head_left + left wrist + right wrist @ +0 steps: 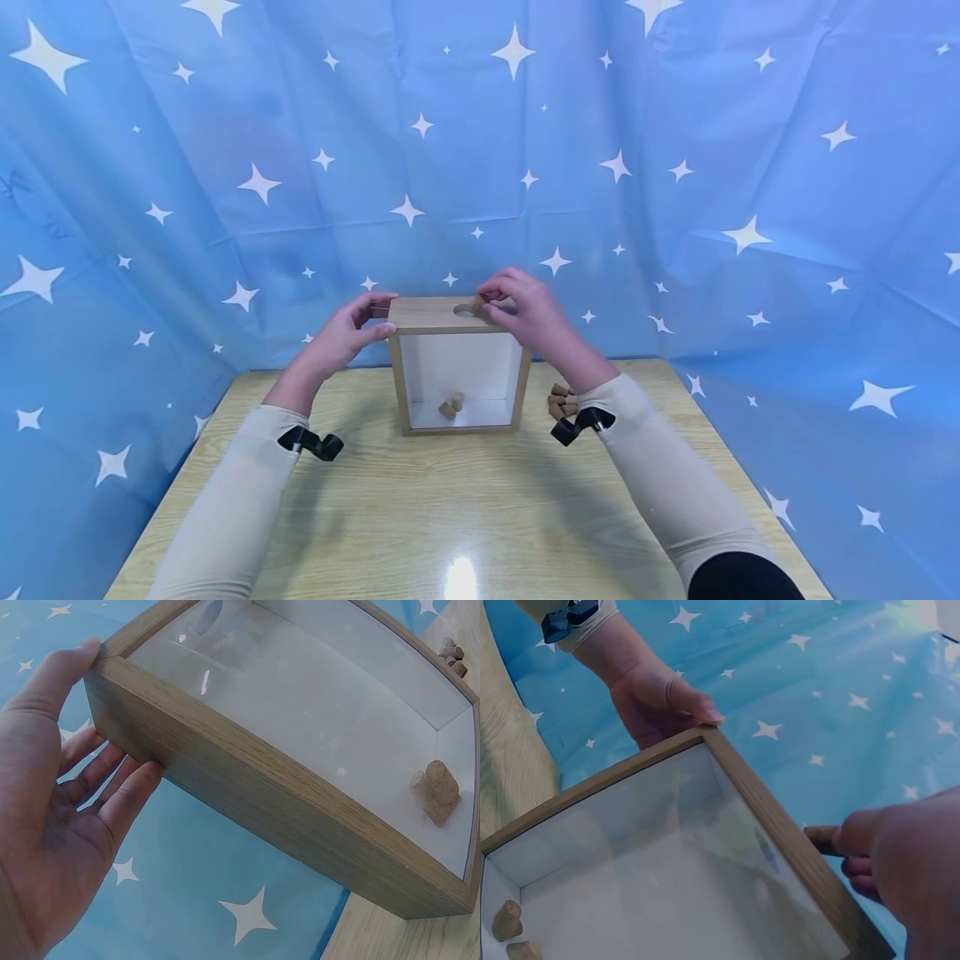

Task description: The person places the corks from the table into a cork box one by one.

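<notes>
A wooden box (397, 383) with a clear front and white inside stands upright on the table. A few corks (442, 787) lie on its floor. My left hand (348, 332) grips the box's upper left corner, thumb at the front edge and fingers against the side. Over the round hole (463, 310) in the box's top, my right hand (528, 310) pinches a cork (477, 302) between thumb and fingers. The right wrist view shows this held cork (823, 838) right beside the top's wooden edge.
A small pile of corks (562, 402) lies on the wooden table (420, 508), right of the box and partly behind my right forearm. Blue cloth (480, 167) with white stars hangs behind and at both sides. Each sleeve carries a black wrist mount (311, 442).
</notes>
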Demonstrator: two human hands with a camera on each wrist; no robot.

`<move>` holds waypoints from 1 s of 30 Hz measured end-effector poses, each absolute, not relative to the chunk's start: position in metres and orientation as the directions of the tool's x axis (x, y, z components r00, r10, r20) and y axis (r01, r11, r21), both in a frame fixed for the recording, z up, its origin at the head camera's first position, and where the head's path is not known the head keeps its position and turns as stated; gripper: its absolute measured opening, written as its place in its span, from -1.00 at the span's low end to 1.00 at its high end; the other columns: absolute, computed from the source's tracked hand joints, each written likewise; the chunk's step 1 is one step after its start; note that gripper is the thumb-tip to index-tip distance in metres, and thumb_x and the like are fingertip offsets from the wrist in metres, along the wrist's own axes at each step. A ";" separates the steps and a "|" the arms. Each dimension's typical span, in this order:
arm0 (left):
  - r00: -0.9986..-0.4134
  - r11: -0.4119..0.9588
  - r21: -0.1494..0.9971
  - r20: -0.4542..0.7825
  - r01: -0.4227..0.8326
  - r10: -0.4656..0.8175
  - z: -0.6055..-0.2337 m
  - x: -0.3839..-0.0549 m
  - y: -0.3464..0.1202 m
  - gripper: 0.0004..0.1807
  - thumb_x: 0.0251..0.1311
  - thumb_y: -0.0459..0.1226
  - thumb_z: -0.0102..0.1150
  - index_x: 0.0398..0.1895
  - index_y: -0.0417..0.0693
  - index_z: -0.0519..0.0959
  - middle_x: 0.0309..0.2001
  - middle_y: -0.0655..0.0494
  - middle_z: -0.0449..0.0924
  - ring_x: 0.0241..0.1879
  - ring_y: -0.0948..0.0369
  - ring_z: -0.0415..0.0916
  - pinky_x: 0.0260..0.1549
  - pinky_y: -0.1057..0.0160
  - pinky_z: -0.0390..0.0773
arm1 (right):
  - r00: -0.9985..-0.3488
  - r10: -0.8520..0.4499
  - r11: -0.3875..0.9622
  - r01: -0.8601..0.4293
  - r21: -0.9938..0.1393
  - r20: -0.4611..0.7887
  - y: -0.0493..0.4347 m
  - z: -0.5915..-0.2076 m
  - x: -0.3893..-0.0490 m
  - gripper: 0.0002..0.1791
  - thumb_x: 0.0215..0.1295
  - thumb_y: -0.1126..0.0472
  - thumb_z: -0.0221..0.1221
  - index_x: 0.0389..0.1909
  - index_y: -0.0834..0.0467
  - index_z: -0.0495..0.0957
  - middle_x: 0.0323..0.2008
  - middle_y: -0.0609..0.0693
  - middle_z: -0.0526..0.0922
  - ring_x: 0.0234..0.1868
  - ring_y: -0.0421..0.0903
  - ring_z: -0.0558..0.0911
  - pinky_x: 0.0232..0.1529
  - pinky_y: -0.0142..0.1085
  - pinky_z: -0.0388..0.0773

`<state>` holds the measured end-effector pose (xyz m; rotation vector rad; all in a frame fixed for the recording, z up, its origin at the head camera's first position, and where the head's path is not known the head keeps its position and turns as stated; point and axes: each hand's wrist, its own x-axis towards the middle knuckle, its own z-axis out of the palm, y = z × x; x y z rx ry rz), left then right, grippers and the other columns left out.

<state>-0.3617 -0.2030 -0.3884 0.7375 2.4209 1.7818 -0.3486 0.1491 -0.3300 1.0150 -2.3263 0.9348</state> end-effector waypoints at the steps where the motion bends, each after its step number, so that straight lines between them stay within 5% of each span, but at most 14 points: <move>1: -0.885 0.225 0.910 0.239 0.347 0.399 -0.389 -0.362 -0.203 -0.34 0.60 -0.18 0.34 0.66 -0.02 0.37 0.49 -0.15 0.41 0.54 -0.10 0.33 0.49 -0.26 0.39 | -0.632 -0.476 0.506 -0.766 -0.398 0.612 0.148 -0.330 -0.348 -0.72 0.43 0.46 0.42 0.11 0.29 0.75 0.02 0.10 0.74 0.07 0.04 0.75 0.12 -0.23 0.76; 15: -0.882 0.229 0.906 0.244 0.355 0.402 -0.388 -0.361 -0.203 -0.34 0.61 -0.19 0.33 0.66 -0.03 0.37 0.49 -0.14 0.41 0.54 -0.11 0.33 0.49 -0.27 0.40 | -0.594 -0.537 0.530 -0.790 -0.308 0.599 0.140 -0.327 -0.352 -0.76 0.48 0.43 0.39 0.11 0.25 0.76 0.04 0.07 0.71 0.11 0.04 0.75 0.06 -0.25 0.77; 30: -0.883 0.235 0.904 0.245 0.357 0.401 -0.387 -0.361 -0.202 -0.35 0.61 -0.18 0.33 0.65 -0.04 0.37 0.48 -0.15 0.41 0.55 -0.10 0.32 0.49 -0.27 0.38 | -0.600 -0.500 0.527 -0.783 -0.330 0.625 0.146 -0.332 -0.348 -0.83 0.46 0.36 0.43 0.01 0.29 0.77 -0.01 0.09 0.74 0.08 0.08 0.73 0.15 -0.13 0.74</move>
